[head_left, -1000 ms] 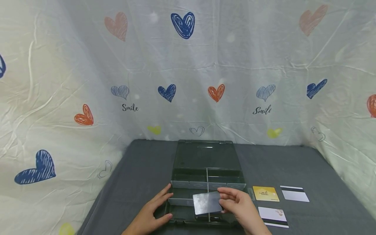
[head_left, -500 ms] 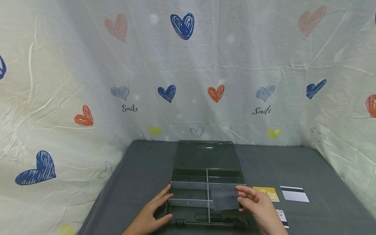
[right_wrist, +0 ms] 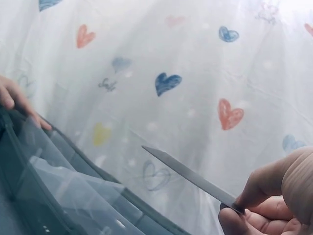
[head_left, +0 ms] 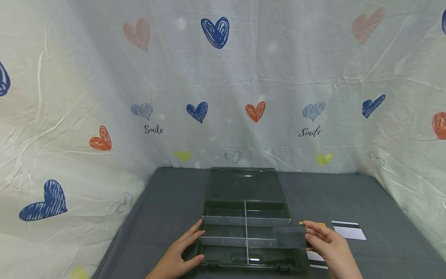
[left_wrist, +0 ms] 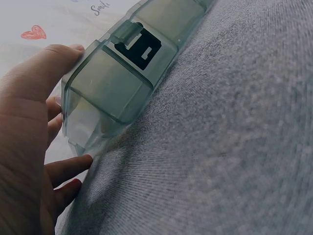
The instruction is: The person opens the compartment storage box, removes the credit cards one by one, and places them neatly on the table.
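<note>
A translucent dark green plastic box [head_left: 217,254], split into compartments by clear dividers [head_left: 228,242], lies on the cloth with its lid [head_left: 244,188] folded back. My left hand [head_left: 179,252] rests on its left side, fingers spread; in the left wrist view the thumb lies along the top edge near a front latch [left_wrist: 142,46]. My right hand [head_left: 331,246] pinches a flat dark grey card [head_left: 290,237] by its right edge, over the box's right side. In the right wrist view the card [right_wrist: 188,176] appears nearly edge-on between thumb and fingers.
Right of the box lie a white card with a black stripe [head_left: 349,232], a yellow card [head_left: 318,224] mostly behind my right hand, and another striped white card [head_left: 315,256] partly covered by it. A heart-printed curtain [head_left: 223,89] hangs behind the grey table cloth [head_left: 174,201].
My right hand has carried the grey card rightward, from over the box's middle to its right edge, covering more of the yellow card. My left hand has stayed on the box.
</note>
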Demonstrator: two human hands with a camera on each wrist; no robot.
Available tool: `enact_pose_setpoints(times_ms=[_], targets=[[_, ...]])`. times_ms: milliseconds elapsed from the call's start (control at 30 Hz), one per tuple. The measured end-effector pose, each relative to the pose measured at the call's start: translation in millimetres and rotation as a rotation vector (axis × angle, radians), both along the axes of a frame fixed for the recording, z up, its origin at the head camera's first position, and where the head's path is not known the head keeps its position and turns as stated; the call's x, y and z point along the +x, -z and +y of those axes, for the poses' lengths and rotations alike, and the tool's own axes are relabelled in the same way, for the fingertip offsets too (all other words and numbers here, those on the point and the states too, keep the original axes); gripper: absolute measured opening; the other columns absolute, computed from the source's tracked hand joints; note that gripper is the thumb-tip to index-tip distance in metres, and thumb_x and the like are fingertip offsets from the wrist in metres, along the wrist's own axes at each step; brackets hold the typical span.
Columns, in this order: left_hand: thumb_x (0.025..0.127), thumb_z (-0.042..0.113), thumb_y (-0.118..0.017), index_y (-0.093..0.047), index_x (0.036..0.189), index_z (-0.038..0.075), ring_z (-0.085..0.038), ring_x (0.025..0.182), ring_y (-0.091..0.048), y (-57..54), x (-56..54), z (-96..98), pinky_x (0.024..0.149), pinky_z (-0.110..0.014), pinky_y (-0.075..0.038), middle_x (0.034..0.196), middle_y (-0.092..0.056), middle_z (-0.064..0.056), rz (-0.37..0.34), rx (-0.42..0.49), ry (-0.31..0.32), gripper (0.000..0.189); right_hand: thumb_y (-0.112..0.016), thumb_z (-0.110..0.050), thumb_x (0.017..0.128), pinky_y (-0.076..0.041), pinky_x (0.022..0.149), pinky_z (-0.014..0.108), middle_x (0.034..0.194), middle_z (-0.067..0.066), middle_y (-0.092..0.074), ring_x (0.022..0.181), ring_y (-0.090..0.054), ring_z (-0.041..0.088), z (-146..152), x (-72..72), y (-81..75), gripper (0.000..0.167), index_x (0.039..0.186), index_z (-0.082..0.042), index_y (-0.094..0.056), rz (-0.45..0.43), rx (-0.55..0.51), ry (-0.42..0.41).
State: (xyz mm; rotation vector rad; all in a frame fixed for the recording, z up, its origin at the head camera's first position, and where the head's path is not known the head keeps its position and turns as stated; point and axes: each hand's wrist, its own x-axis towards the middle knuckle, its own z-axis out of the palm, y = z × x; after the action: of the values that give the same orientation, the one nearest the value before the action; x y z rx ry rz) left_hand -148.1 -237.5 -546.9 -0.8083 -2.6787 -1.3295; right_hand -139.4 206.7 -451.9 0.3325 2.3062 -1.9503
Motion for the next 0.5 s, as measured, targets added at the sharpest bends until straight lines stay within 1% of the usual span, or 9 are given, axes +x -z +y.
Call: enact_pose_setpoints(times_ms=[133, 267, 367, 400, 500], targets=[[0.099, 0.028, -0.071, -0.049, 0.154, 0.017, -0.025, 0.149, -0.035, -0.5, 0.6, 0.0, 0.105, -0.04, -0.048, 0.168, -0.027, -0.004, 0.003, 0.001, 0.001, 0.061, -0.067, -0.006, 0.1, -0.059, 0.08, 0.037, 0.12, 0.004, -0.067, 0.095, -0.065, 0.001, 15.9, -0.7, 1.5, 0.055, 0.149, 0.008, -0.047, -0.017, -0.025, 0.036], [0.1, 0.028, -0.071, -0.049, 0.154, 0.017, -0.026, 0.149, -0.035, -0.8, 1.1, 0.1, 0.105, -0.04, -0.048, 0.168, -0.027, -0.003, -0.012, 0.003, 0.001, 0.06, -0.065, -0.006, 0.101, -0.059, 0.079, 0.036, 0.113, -0.005, -0.068, 0.092, -0.067, 0.002, 30.2, -2.3, 2.7, 0.057, 0.152, 0.007, -0.043, -0.05, -0.032, 0.072], [0.1, 0.028, -0.071, -0.049, 0.155, 0.016, -0.026, 0.149, -0.035, -1.1, 1.2, 0.2, 0.105, -0.04, -0.048, 0.168, -0.027, -0.004, -0.016, 0.004, 0.002, 0.06, -0.065, -0.007, 0.1, -0.059, 0.078, 0.034, 0.108, -0.012, -0.068, 0.09, -0.066, 0.0, 38.9, -2.2, 3.6, 0.057, 0.152, 0.005, -0.044, -0.051, -0.023, 0.094], [0.1, 0.028, -0.071, -0.049, 0.155, 0.016, -0.027, 0.149, -0.035, -1.3, 1.1, 0.3, 0.105, -0.04, -0.048, 0.168, -0.027, -0.004, -0.014, 0.003, 0.003, 0.06, -0.066, -0.008, 0.1, -0.059, 0.077, 0.034, 0.106, -0.015, -0.068, 0.09, -0.066, -0.001, 41.5, -2.0, 3.8, 0.056, 0.151, 0.004, -0.047, -0.047, -0.026, 0.104], [0.1, 0.028, -0.071, -0.048, 0.155, 0.016, -0.027, 0.149, -0.035, -1.7, 1.1, 0.4, 0.105, -0.04, -0.048, 0.168, -0.027, -0.004, -0.007, 0.002, 0.003, 0.06, -0.068, -0.011, 0.099, -0.059, 0.076, 0.032, 0.102, -0.021, -0.068, 0.089, -0.065, -0.002, 50.0, -0.5, 5.3, 0.042, 0.141, -0.013, -0.061, -0.039, -0.025, 0.114]])
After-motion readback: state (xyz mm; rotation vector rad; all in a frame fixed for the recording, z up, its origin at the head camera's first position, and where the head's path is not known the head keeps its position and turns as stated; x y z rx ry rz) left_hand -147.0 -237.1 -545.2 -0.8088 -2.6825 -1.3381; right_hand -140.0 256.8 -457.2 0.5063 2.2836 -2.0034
